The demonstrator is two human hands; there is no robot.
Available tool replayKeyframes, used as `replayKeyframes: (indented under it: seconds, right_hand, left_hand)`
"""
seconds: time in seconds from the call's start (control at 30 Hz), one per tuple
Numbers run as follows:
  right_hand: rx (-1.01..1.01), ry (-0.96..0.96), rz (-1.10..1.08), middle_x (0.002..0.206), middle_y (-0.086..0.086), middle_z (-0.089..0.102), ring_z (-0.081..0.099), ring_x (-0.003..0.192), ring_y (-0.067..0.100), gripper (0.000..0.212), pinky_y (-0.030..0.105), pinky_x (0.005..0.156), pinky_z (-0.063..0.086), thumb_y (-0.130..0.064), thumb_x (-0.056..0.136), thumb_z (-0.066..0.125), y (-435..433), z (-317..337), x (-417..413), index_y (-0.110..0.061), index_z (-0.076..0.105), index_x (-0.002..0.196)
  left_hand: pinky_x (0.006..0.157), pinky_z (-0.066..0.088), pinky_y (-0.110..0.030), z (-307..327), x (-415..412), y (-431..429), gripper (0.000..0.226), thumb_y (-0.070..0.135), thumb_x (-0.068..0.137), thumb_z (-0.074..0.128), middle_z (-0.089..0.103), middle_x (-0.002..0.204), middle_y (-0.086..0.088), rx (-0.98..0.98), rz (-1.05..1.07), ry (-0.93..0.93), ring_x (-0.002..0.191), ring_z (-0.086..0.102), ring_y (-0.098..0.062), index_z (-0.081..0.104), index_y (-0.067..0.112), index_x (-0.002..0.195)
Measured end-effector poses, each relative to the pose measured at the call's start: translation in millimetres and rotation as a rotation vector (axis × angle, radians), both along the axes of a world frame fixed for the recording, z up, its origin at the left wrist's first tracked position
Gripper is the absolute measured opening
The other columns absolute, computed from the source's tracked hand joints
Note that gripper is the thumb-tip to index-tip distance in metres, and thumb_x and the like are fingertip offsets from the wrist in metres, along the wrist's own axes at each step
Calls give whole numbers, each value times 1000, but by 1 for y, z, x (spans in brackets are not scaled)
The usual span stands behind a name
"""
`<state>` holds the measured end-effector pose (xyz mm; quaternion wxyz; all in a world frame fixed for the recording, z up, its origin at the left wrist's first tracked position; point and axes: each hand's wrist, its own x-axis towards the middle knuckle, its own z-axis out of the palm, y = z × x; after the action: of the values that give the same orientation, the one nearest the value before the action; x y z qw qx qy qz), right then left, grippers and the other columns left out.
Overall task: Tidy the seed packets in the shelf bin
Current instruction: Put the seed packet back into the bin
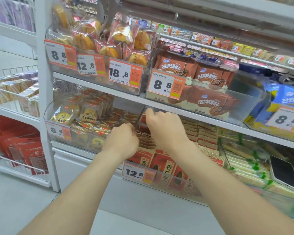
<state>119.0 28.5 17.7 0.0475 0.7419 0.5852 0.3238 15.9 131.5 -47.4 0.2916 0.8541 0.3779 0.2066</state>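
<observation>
In the head view, the bin (170, 183) sits on the low shelf (202, 117), right in front of the person, with a 12.8 tag (136, 173) on its clear front wall. The packets (157, 161) (red and brown, with big dark seeds drawn on them) stand in it in rows, from the front wall to the back. Both arms reach in. The left hand (121, 139) is at the left side of the rows, about halfway back, and its fingers are curled under, away from us. The right hand (165, 128) is a bit further back and also has its fingers curled down into the packets. I cannot tell if either hand pinches a packet or only pushes on the tops, because the backs of the hands hide the fingers. The front packets look neat, standing up and facing out. The ones between the hands lean and fan out a little, so I think the job is partly done, with the middle and back rows left to fix.
</observation>
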Motion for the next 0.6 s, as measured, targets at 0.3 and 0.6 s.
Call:
replayKeyframes:
  seconds: [0.3, 0.6]
  right_hand:
    - [801, 23, 164, 88, 6, 68, 61, 75, 26, 18, 36, 66, 51, 1, 103, 63, -77, 16, 13, -5, 73, 116]
    - [1123, 765, 210, 98, -7, 75, 73, 85, 10, 26, 29, 77, 58, -9, 104, 62, -120, 9, 7, -15, 66, 129]
  left_hand:
    - [78, 41, -36, 36, 15, -50, 34, 23, 114, 36, 72, 101, -1, 94, 158, -499, 95, 64, -21, 69, 16, 116]
    - [68, 44, -34, 45, 42, -124, 34, 36, 117, 35, 67, 80, 7, 138, -232, -655, 76, 62, -8, 61, 22, 101]
